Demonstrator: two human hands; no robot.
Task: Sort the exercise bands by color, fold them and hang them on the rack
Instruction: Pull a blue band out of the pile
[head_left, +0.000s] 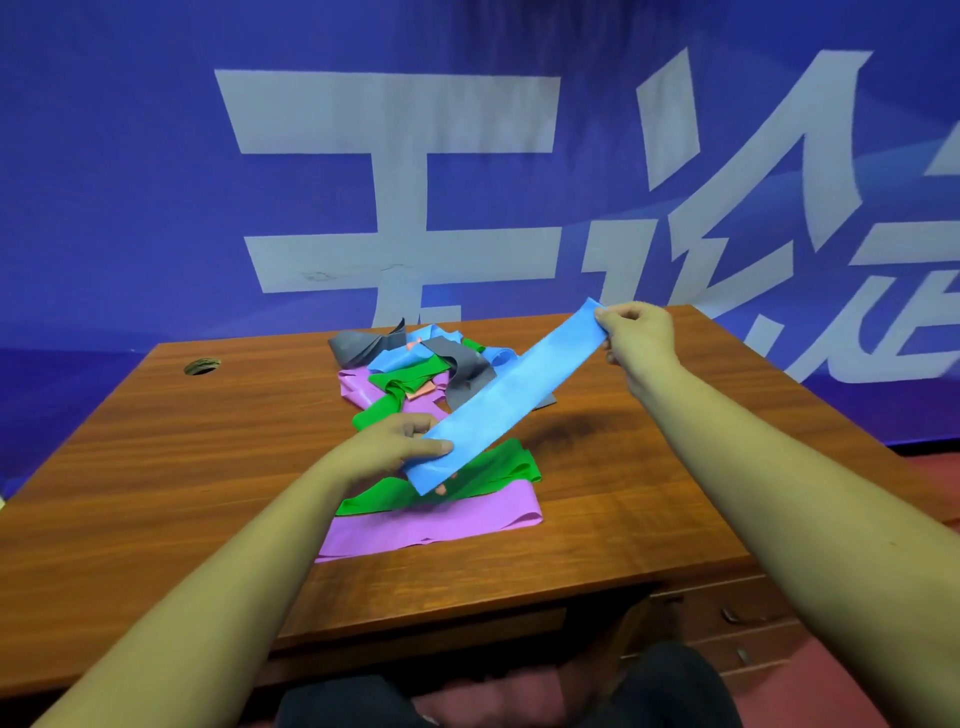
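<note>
A flat blue band is stretched diagonally above the wooden desk. My left hand pinches its near lower end, and my right hand pinches its far upper end. Under it lie a green band and a purple band, laid out near the desk's front. Farther back sits a tangled pile of bands in grey, blue, green, purple and orange. No rack is in view.
A round cable hole sits at the desk's back left. Drawers are under the desk at the right. A blue banner with white characters hangs right behind the desk. My knees show below the front edge.
</note>
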